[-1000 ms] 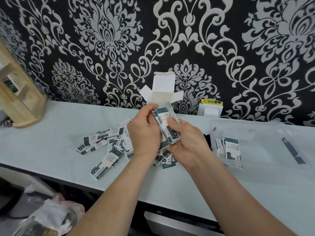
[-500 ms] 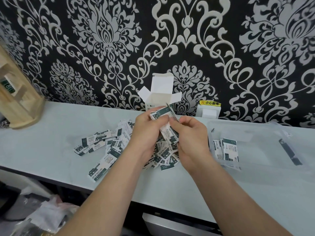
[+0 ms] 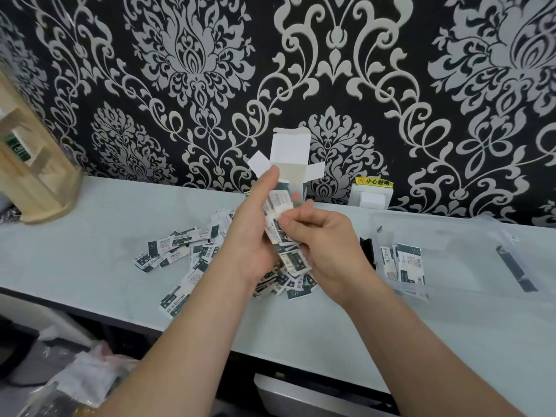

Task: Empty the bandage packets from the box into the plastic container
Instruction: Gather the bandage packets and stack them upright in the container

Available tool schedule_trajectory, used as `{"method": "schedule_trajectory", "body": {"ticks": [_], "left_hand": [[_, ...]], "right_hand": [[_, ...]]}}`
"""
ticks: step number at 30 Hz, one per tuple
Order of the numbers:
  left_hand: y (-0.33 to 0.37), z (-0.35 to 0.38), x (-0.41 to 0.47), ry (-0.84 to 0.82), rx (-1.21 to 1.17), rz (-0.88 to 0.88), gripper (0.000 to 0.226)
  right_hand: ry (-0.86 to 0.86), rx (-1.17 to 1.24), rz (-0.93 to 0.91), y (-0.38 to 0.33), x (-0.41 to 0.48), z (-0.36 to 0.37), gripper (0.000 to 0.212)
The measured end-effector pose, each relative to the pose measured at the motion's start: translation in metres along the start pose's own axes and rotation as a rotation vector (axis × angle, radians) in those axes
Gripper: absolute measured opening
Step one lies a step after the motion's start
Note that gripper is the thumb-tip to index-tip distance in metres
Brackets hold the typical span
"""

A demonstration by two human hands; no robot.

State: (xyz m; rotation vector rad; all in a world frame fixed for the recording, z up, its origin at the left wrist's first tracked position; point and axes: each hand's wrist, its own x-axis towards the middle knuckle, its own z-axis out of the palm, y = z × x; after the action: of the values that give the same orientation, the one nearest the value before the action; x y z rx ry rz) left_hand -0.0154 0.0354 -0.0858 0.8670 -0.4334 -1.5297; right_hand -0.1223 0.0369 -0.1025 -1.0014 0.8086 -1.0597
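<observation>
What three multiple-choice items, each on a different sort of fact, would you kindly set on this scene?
1. On which side of the box does the plastic container sit? A. left B. right C. on top
2. What colour is the warning label on the wall? A. red B. blue C. yellow
3. What are the left hand and right hand doing? A. holding bandage packets B. lying flat C. lifting the container

Answers: 1 B, it lies on the counter to the box's right; 2 C, its strip is yellow; 3 A, both grip one stack.
</observation>
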Motion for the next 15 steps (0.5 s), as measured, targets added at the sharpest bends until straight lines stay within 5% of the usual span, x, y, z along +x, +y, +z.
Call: {"method": "schedule_trajectory", "body": {"ticks": [3,7,11,15], "left_hand": [[0.005,-0.008,0.007,-0.09,-0.074,0.019,0.074],[0.002,0.004,0.0,0.194,-0.004,0.465,0.011],[0.002,0.016,-0.011,0.294,0.423,0.944,0.019],[-0.01,0.026,-0.017,0.237,0.499,0.952,0.028]], "right_hand": [[-0.091,0.08,0.049,-0.007,-0.003,0.0,0.009],[-0.019,0.299,0.215,-0.005,-0.006,0.007,0.014],[0.108,0.341,0.409,0.001,-0.012,0.016,0.017],[0.165,0.339,0.392,0.004,-0.015,0.023,0.024]]}}
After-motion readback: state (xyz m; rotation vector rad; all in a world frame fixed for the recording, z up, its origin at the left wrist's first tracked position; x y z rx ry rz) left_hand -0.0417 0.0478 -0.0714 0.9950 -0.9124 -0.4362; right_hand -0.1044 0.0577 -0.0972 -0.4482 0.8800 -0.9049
